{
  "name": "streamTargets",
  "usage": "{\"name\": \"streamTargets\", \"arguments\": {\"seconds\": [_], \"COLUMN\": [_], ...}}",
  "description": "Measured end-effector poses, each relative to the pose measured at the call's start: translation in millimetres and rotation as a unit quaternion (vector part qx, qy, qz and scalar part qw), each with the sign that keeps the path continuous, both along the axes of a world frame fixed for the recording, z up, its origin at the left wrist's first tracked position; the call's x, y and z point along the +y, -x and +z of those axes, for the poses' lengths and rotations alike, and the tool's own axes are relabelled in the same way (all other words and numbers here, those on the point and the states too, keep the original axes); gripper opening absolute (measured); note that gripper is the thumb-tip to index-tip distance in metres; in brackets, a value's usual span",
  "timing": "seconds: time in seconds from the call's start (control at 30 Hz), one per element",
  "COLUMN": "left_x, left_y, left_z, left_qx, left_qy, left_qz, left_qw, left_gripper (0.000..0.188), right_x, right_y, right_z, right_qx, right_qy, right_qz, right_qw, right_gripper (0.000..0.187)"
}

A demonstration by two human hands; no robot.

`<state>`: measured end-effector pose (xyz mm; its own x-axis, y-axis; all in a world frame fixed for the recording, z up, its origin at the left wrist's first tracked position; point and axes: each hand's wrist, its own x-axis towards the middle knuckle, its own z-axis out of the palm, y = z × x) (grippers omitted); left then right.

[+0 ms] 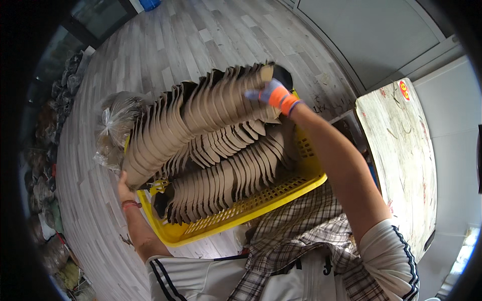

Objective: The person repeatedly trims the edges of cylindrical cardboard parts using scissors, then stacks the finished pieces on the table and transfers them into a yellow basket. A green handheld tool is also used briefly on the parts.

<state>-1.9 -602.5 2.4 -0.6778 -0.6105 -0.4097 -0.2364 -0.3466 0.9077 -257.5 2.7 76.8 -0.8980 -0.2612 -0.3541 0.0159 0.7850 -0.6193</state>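
Observation:
A long row of nested tan-and-black curved pieces [193, 113], which look like cut shoe parts, lies slantwise across the far side of a yellow plastic basket [241, 213]. My bare left hand [125, 189] grips the row's near left end, its fingers partly hidden. At the far right end my right hand [271, 95], in a grey glove with an orange cuff, closes over the pieces; its fingertips are slightly blurred. More rows of the same curved pieces [226, 180] sit inside the basket, below the one I hold.
A clear plastic bag [113, 125] stands against the basket's left side. On the right is a worn pale tabletop [399, 135] with a round red sticker. Bagged bundles [42, 175] line the far left wall. Grey wood-look planks [211, 40] cover the floor.

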Motion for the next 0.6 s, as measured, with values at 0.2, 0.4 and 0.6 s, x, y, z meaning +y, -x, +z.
{"name": "streamTargets", "arguments": {"seconds": [0.2, 0.4, 0.6], "left_x": [28, 56, 57], "left_y": [-21, -17, -14], "left_z": [-16, 1, -6], "left_qx": [-0.058, -0.082, -0.086], "left_qy": [-0.022, 0.24, 0.45], "left_qz": [0.021, 0.057, 0.07], "left_qw": [0.998, 0.966, 0.886], "left_gripper": [0.078, 0.062, 0.039], "right_x": [12, 12, 15], "right_y": [-34, -57, -62], "right_z": [-90, -96, -92], "right_qx": [-0.023, 0.007, 0.01], "right_qy": [-0.004, 0.012, 0.013], "right_qz": [-0.08, -0.137, -0.132], "right_qw": [0.997, 0.991, 0.991], "right_gripper": [0.109, 0.121, 0.114]}}
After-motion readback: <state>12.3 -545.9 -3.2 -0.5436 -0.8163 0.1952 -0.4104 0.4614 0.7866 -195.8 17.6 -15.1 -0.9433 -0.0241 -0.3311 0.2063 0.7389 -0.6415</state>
